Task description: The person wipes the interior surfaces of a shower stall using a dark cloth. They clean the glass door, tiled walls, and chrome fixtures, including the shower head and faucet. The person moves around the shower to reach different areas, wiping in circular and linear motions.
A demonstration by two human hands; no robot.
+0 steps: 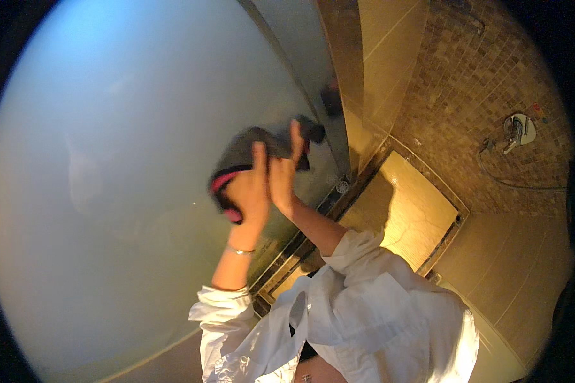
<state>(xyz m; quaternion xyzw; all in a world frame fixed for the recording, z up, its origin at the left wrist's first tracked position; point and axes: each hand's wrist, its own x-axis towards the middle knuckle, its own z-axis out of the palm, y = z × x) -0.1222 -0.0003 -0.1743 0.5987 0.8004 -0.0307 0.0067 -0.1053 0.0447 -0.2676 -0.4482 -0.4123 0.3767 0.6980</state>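
Note:
A dark grey cloth (239, 148) with pink and black edging lies bunched under and between my hands, in front of a large frosted glass panel (139, 191). My left hand (249, 186), with a thin bracelet at the wrist, presses on the cloth, and part of the edging curls round its outer side. Close beside it, my right hand (285, 172) has its fingers over the cloth's right part. Both hands and the cloth are blurred, so the exact grip is hard to see.
A metal mixer tap (520, 131) with a hose (493, 177) is on the mosaic-tiled wall (460, 95) at the right. Below lies a tiled shower floor (417, 215) with a dark border. A round metal fitting (341, 186) sits near the glass's lower edge.

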